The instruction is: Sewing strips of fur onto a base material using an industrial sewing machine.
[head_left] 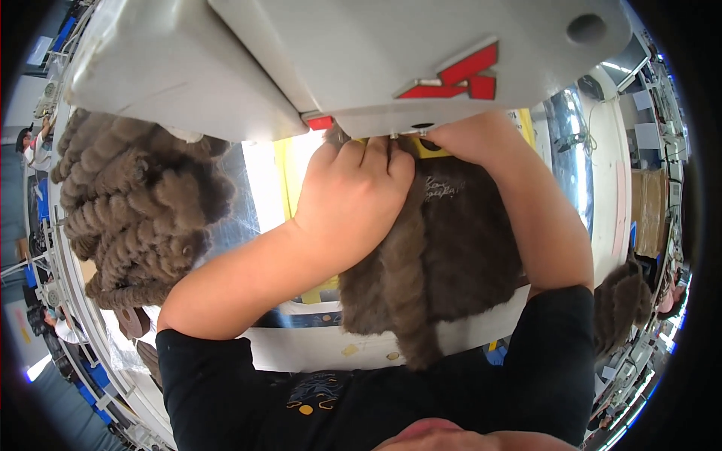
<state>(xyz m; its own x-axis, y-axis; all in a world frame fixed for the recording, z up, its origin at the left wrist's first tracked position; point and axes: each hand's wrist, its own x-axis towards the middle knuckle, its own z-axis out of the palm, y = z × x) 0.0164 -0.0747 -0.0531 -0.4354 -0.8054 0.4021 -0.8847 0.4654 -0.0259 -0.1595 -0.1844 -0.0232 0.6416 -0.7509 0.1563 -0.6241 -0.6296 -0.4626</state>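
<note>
Brown fur piece [444, 255], plush with a thick rolled ridge down its middle, lies on the table just below the grey sewing machine head [338, 60]. The left hand [353, 199] is closed over its top edge under the machine; the right hand [466, 139] pinches the same edge beside it. A heap of curly brown fur [135, 210] sits left of the machine.

The single head-worn fisheye view looked steeply down from very close above the person's chest and forearms, facing forward onto the worktable [602, 203]. A grey sewing machine head [338, 60] filled the top; edges curved toward the dark rim.
</note>
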